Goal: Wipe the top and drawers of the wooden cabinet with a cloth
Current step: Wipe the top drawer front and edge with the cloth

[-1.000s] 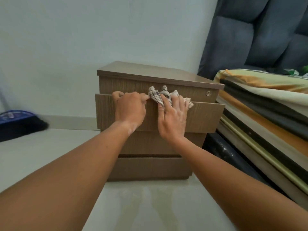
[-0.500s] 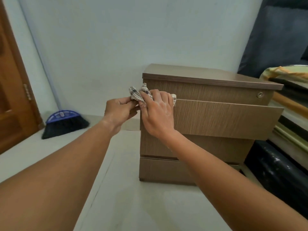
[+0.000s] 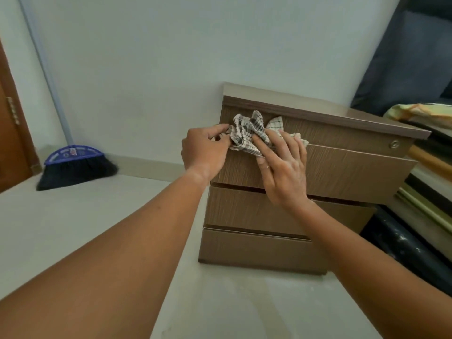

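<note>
A brown wooden cabinet stands against the pale wall, with a lock at its upper right. Its top drawer is pulled out a little; two more drawer fronts sit below it. A crumpled checked cloth lies on the left end of that drawer's top edge. My left hand pinches the cloth's left side at the drawer's corner. My right hand presses the cloth with its fingers spread over the drawer front.
A blue-capped black broom leans at the wall on the left, beside a brown wooden door. On the right are a bed with striped bedding and a dark padded headboard. Pale floor lies in front.
Both hands and the cloth have slid from the middle of the drawer's top edge to its left corner. My left hand has let go of the drawer edge and taken hold of the cloth.
</note>
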Action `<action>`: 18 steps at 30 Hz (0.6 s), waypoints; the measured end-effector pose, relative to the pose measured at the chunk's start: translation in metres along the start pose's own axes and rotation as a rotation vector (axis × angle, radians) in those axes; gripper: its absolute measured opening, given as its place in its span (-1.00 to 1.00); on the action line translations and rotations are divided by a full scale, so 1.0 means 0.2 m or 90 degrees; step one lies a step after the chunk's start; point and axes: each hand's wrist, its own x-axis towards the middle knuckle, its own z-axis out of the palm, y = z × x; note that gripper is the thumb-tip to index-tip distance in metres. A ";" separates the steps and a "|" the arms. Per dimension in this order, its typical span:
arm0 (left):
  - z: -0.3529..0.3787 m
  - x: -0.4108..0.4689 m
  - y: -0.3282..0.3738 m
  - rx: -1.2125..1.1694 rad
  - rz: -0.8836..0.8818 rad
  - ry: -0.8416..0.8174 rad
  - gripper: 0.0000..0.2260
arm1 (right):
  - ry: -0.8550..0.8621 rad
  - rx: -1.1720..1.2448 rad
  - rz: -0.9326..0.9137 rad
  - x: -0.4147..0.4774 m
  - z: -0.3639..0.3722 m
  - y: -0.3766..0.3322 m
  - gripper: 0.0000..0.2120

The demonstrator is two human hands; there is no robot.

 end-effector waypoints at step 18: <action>-0.02 0.06 -0.11 -0.317 -0.129 -0.054 -0.78 | -0.031 -0.093 0.009 0.28 0.06 -0.08 -0.61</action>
